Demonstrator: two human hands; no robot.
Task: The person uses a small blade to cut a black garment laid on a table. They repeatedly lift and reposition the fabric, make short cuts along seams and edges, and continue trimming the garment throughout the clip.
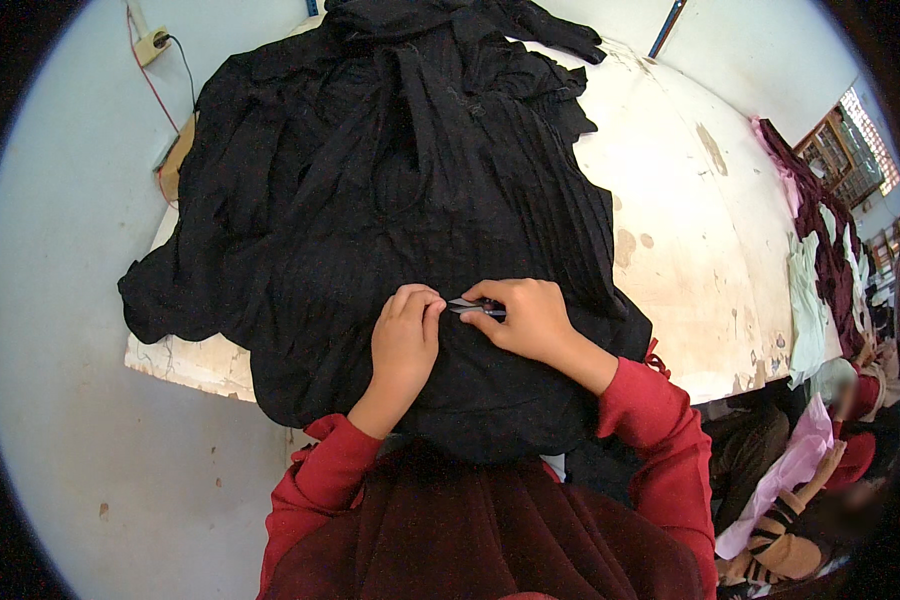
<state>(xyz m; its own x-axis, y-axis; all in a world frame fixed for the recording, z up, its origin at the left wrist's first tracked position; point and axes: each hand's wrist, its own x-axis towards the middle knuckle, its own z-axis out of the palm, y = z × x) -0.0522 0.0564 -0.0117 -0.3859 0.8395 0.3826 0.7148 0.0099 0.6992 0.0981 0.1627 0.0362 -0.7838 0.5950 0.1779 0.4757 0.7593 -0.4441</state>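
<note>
The right hand (525, 315) holds small snips (458, 307), and the blades point at the left hand (410, 325). The left hand's fingertips pinch a bit of the black cloth (370, 200) near the table's front edge. The cloth hangs over that edge. Toward the right edge, the table (690, 230) shows its pale, worn top. Fingers hide part of the snips' handle. Past the right front corner, pink cloth (790, 455) lies beside a blurry person's striped sleeve (770, 530).
</note>
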